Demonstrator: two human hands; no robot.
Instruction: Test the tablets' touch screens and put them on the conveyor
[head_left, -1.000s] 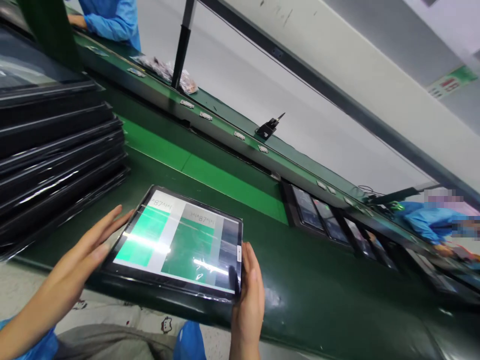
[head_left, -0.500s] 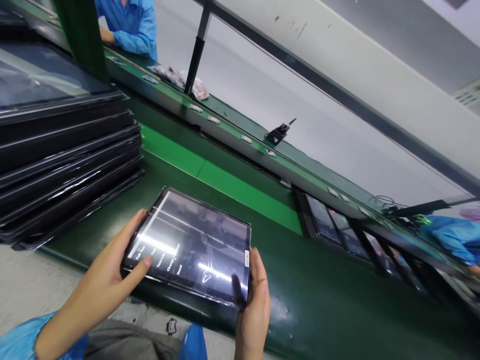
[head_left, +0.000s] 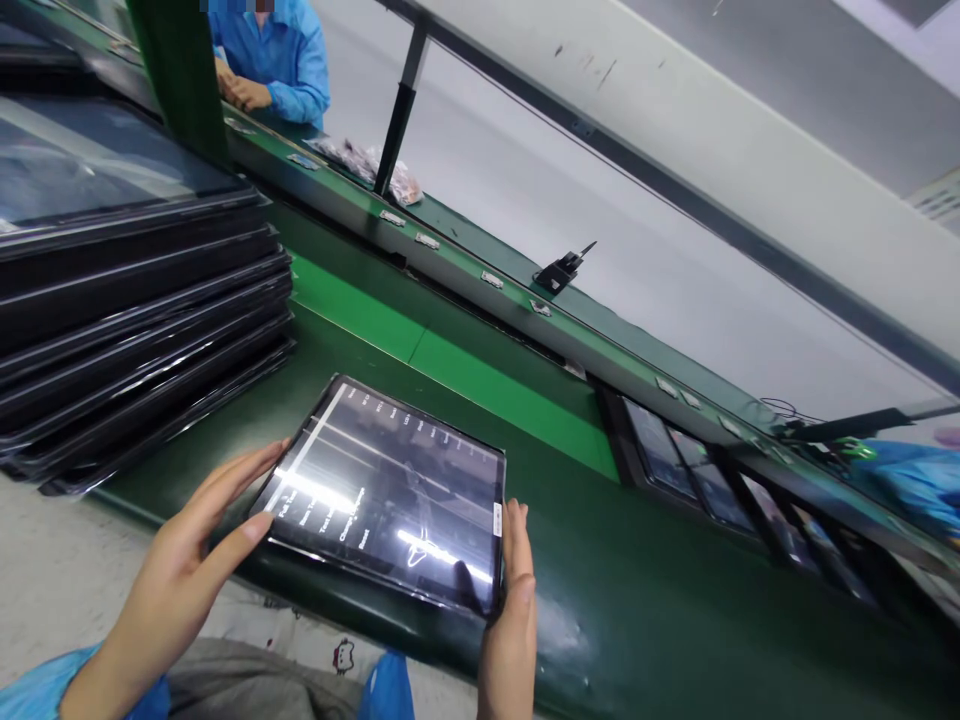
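Observation:
A black tablet (head_left: 397, 480) is held tilted between both hands above the near edge of the green worktop. Its dark screen shows a white text menu and bright light reflections, and a small white label sits on its right border. My left hand (head_left: 184, 550) grips the left edge, thumb at the lower corner of the screen and fingers reaching behind. My right hand (head_left: 512, 600) holds the right edge, with its fingers along the side and partly hidden behind the tablet.
Left of me rises a tall stack of black film-wrapped panels (head_left: 142, 290). More tablets (head_left: 660, 450) stand in dark holders at the right. A bright green conveyor strip (head_left: 450, 375) runs behind the green worktop (head_left: 637, 580). A co-worker in blue (head_left: 277, 60) sits at the far left.
The tablet's screen went from green and white blocks to a dark text menu, which now shows more lines. My left thumb touched the screen, then drew back to its corner.

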